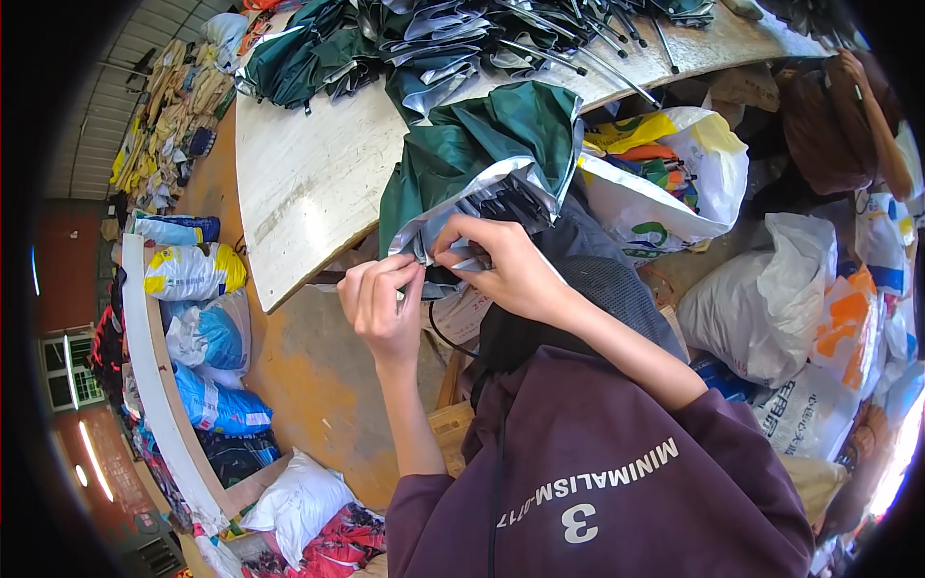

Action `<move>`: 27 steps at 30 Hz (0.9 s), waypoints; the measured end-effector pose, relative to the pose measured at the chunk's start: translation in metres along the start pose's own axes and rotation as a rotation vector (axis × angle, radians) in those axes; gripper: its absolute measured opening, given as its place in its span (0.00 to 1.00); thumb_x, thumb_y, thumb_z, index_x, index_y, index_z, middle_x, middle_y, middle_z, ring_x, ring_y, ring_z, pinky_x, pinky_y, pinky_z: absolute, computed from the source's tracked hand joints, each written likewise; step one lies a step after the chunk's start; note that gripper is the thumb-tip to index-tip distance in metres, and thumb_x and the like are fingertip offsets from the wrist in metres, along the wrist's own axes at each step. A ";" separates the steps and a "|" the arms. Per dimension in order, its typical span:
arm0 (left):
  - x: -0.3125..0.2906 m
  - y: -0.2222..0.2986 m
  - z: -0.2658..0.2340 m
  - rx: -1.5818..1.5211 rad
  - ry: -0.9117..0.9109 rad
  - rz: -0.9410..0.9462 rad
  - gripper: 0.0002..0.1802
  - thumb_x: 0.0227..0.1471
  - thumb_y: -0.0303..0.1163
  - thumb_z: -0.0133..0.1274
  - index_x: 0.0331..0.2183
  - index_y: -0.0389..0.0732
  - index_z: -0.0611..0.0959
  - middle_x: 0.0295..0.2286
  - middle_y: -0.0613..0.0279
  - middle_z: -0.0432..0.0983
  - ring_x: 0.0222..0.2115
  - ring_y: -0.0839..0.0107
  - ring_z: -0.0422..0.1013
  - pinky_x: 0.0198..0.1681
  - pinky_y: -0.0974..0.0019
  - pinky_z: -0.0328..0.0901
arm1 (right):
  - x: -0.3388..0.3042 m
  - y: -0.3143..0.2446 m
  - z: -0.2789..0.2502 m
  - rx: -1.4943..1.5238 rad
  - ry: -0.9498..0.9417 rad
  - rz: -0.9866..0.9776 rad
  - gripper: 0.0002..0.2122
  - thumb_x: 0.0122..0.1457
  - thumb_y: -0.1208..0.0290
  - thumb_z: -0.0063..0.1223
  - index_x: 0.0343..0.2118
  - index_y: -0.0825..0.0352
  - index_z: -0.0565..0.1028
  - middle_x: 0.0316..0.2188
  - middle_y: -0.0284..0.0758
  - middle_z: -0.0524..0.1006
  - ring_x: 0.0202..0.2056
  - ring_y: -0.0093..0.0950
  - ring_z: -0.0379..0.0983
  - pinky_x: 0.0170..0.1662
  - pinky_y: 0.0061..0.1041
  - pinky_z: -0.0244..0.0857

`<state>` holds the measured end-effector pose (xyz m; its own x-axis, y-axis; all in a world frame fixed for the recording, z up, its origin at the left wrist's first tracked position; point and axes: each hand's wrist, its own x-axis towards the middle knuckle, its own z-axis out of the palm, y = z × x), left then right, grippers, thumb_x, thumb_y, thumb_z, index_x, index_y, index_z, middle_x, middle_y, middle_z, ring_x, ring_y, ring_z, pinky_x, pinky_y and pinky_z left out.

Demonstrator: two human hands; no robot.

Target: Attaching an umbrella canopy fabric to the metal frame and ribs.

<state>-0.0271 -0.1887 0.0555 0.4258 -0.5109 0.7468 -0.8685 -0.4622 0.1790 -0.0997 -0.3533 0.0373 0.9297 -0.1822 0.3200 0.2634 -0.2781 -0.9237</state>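
Note:
A dark green umbrella with a silver lining lies partly opened over the table's near edge, its black ribs bunched inside. My left hand is closed in a pinch at the lower edge of the canopy. Close beside it, my right hand has thumb and forefinger pinched on the same silver-lined edge. The fingertips of both hands nearly touch. Whatever small part lies between them is too small to make out.
More green and silver umbrellas with metal shafts are heaped along the far side of the white table. To the right stand an open white and yellow sack and a full white sack. Stuffed bags line the left.

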 end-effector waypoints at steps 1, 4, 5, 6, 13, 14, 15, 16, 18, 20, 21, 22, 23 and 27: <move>0.000 0.000 -0.001 -0.003 -0.006 -0.001 0.15 0.36 0.17 0.67 0.26 0.44 0.80 0.31 0.73 0.83 0.31 0.71 0.71 0.42 0.67 0.63 | 0.000 0.001 0.000 0.069 -0.021 0.032 0.18 0.45 0.86 0.57 0.42 0.68 0.72 0.31 0.35 0.79 0.28 0.35 0.74 0.33 0.31 0.66; -0.001 0.002 -0.001 0.002 -0.042 -0.014 0.14 0.38 0.17 0.66 0.27 0.44 0.80 0.30 0.73 0.82 0.30 0.71 0.71 0.42 0.67 0.63 | 0.001 -0.007 0.000 -0.028 -0.021 0.046 0.18 0.44 0.87 0.55 0.41 0.68 0.72 0.29 0.36 0.79 0.28 0.37 0.74 0.34 0.32 0.67; -0.001 0.003 -0.001 0.004 -0.060 -0.021 0.14 0.38 0.18 0.65 0.28 0.44 0.80 0.30 0.72 0.82 0.30 0.71 0.71 0.42 0.67 0.62 | 0.001 -0.010 0.000 -0.077 -0.021 0.052 0.18 0.44 0.87 0.55 0.40 0.69 0.72 0.28 0.36 0.79 0.28 0.38 0.74 0.34 0.33 0.67; -0.002 0.004 -0.002 0.007 -0.078 -0.027 0.13 0.39 0.18 0.65 0.28 0.44 0.80 0.30 0.72 0.81 0.30 0.71 0.71 0.41 0.67 0.62 | 0.001 -0.012 0.001 -0.126 -0.021 0.059 0.18 0.43 0.88 0.54 0.40 0.69 0.72 0.27 0.36 0.79 0.28 0.39 0.75 0.34 0.34 0.67; 0.002 0.017 -0.007 0.090 -0.264 -0.105 0.10 0.44 0.21 0.62 0.32 0.43 0.81 0.28 0.69 0.80 0.29 0.70 0.70 0.41 0.66 0.61 | 0.001 -0.015 0.007 -0.268 -0.057 0.103 0.17 0.44 0.87 0.54 0.39 0.69 0.72 0.30 0.38 0.80 0.30 0.41 0.75 0.35 0.35 0.68; 0.002 0.018 -0.007 0.101 -0.277 -0.109 0.09 0.45 0.22 0.61 0.32 0.43 0.81 0.28 0.68 0.79 0.29 0.70 0.70 0.41 0.66 0.61 | 0.001 -0.014 0.006 -0.245 -0.078 0.128 0.17 0.44 0.87 0.54 0.40 0.69 0.72 0.30 0.38 0.80 0.29 0.41 0.75 0.35 0.34 0.69; 0.001 0.019 -0.007 0.112 -0.291 -0.113 0.08 0.46 0.22 0.60 0.33 0.42 0.81 0.28 0.67 0.79 0.29 0.70 0.70 0.41 0.66 0.61 | 0.001 -0.013 0.005 -0.222 -0.098 0.153 0.17 0.44 0.87 0.54 0.40 0.69 0.71 0.30 0.38 0.80 0.29 0.40 0.75 0.35 0.34 0.69; 0.001 0.019 -0.007 0.122 -0.305 -0.116 0.08 0.47 0.23 0.60 0.33 0.42 0.81 0.28 0.66 0.79 0.29 0.69 0.70 0.42 0.66 0.61 | 0.001 -0.012 0.004 -0.199 -0.118 0.178 0.17 0.45 0.86 0.55 0.40 0.69 0.71 0.30 0.37 0.80 0.29 0.40 0.75 0.35 0.34 0.69; -0.002 0.018 -0.009 0.053 -0.296 -0.191 0.07 0.48 0.23 0.59 0.33 0.41 0.81 0.28 0.66 0.79 0.29 0.69 0.70 0.41 0.66 0.61 | 0.000 -0.009 0.003 -0.181 -0.126 0.168 0.16 0.46 0.86 0.55 0.40 0.69 0.71 0.30 0.38 0.80 0.29 0.40 0.75 0.35 0.34 0.69; -0.004 0.015 -0.012 -0.091 -0.279 -0.329 0.06 0.50 0.23 0.58 0.33 0.40 0.81 0.28 0.64 0.79 0.29 0.68 0.71 0.41 0.66 0.62 | -0.002 -0.004 0.003 -0.145 -0.132 0.149 0.16 0.47 0.84 0.57 0.41 0.69 0.71 0.32 0.38 0.80 0.30 0.39 0.75 0.36 0.34 0.69; -0.005 0.014 -0.013 -0.164 -0.269 -0.397 0.05 0.51 0.23 0.58 0.33 0.39 0.81 0.28 0.63 0.79 0.30 0.68 0.71 0.41 0.66 0.63 | -0.003 -0.002 0.002 -0.128 -0.135 0.140 0.15 0.48 0.84 0.57 0.41 0.69 0.71 0.33 0.38 0.80 0.31 0.39 0.76 0.36 0.34 0.69; -0.007 0.012 -0.013 -0.164 -0.268 -0.399 0.05 0.51 0.23 0.58 0.33 0.39 0.81 0.28 0.63 0.79 0.30 0.68 0.71 0.41 0.66 0.63 | -0.005 -0.001 0.001 -0.128 -0.136 0.140 0.15 0.48 0.84 0.57 0.41 0.69 0.71 0.33 0.38 0.80 0.31 0.39 0.76 0.36 0.34 0.69; -0.010 0.011 -0.013 -0.221 -0.272 -0.454 0.04 0.52 0.24 0.57 0.33 0.39 0.81 0.29 0.63 0.79 0.30 0.68 0.71 0.41 0.66 0.63 | -0.007 -0.001 0.001 -0.126 -0.117 0.117 0.15 0.49 0.83 0.58 0.41 0.69 0.71 0.33 0.38 0.79 0.32 0.39 0.76 0.36 0.35 0.69; -0.017 0.007 -0.014 -0.393 -0.281 -0.618 0.03 0.54 0.24 0.55 0.34 0.37 0.80 0.29 0.62 0.80 0.30 0.67 0.72 0.40 0.66 0.65 | -0.011 -0.001 -0.001 -0.121 -0.058 0.049 0.14 0.51 0.80 0.60 0.41 0.69 0.71 0.36 0.38 0.79 0.34 0.38 0.76 0.37 0.35 0.69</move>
<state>-0.0435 -0.1730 0.0529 0.8639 -0.4332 0.2569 -0.4567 -0.4590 0.7620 -0.1101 -0.3520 0.0346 0.9550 -0.1445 0.2591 0.1875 -0.3828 -0.9046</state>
